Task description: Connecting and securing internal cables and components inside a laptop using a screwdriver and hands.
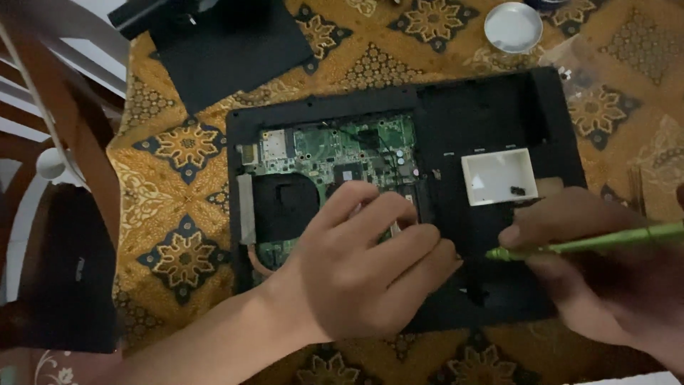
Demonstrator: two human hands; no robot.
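Note:
An opened black laptop base [499, 114] lies on a patterned gold cloth, its green circuit board [342, 146] and round black fan [285, 207] exposed. My left hand [363, 264] rests on the board's lower right part, fingers curled over it; what lies under the fingers is hidden. My right hand [598, 264] grips a green screwdriver [591, 244], its tip pointing left just above the black casing near my left fingertips. A small white square tray [491, 171] holding a dark screw sits on the casing beyond the screwdriver.
A flat black panel [228, 50] lies on the cloth at the back left. A round white lid [513, 27] sits at the back right. A wooden chair [71, 142] and a dark object [64, 271] stand at the left table edge.

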